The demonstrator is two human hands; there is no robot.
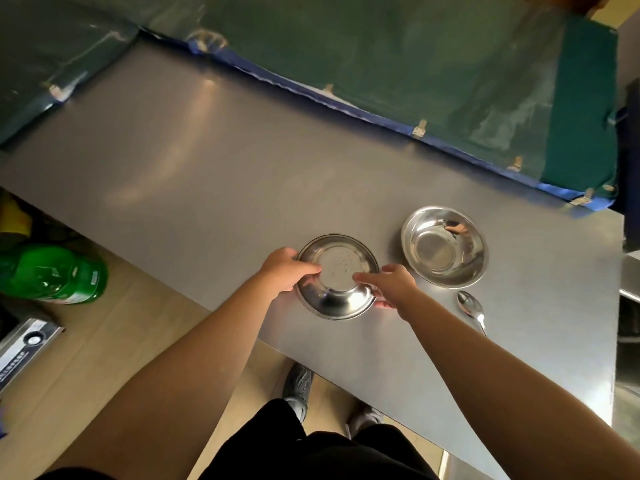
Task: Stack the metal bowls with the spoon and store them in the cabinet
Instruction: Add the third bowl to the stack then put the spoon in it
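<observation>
On the floor at the far left lies a green plastic bottle, well apart from the work and no part of it. Moving right onto the grey bench, the left hand curls round the left rim of an upside-down metal bowl, thumb over the raised base and fingers tucked under the edge; the grip looks partly closed, firm enough to tilt the bowl but not clenched. The bowl sits near the bench's front edge and appears tipped, its near side lifted, which I take to mean it is being turned right way up so that it can nest (an inverted bowl would not seat in the other). The right hand takes the opposite rim, index finger stretched across the base and the remaining fingers reaching beneath, so both hands share the one bowl between them. Just beside it to the right stands the second metal bowl, upright and open, untouched, probably the one meant to receive the first. Nearer the person and to the right lies the spoon, bowl end away from the body, close to the upright bowl but not touching it. The cabinet is not identifiable in this view, so stacking comes first and storage is not yet begun.
</observation>
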